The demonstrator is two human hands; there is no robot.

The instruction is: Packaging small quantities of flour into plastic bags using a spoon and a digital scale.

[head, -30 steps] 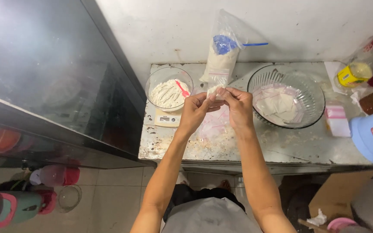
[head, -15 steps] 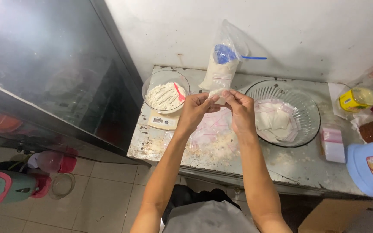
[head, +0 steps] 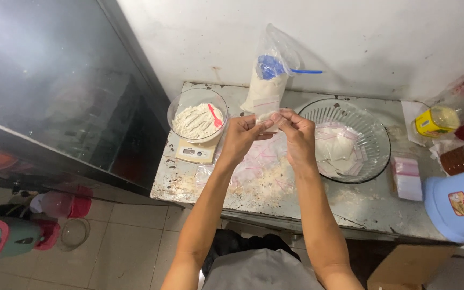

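Pinching: both hands meet at the top edge of a small clear zip bag [head: 270,115], held above the worktop.
Left hand [head: 241,137]: fingers curled, thumb and forefinger closed on the bag's left end.
Right hand [head: 298,135]: thumb and forefinger pressed together on the bag's right end; remaining fingers folded loosely.
Small clear zip bag: has a red seal strip and white powder inside; mostly hidden by the fingers, so its fill level cannot be told.
Below the hands: loose pile of empty zip bags [head: 259,164] lying flat on spilled powder.
Left of the hands: round clear bowl [head: 197,115] of white powder with a red spoon [head: 214,115] in it, standing on a small white scale [head: 194,152].
Behind the hands: tall plastic bag of powder [head: 268,80] leaning at the wall, blue scoop [head: 275,68] inside.
Right of the hands: ribbed glass bowl [head: 369,126] holding filled packets [head: 339,150].
Far right: stack of bags [head: 406,177], blue lidded container [head: 460,207], yellow bottle [head: 435,121].
Worktop [head: 350,209]: worn metal, dusted white.
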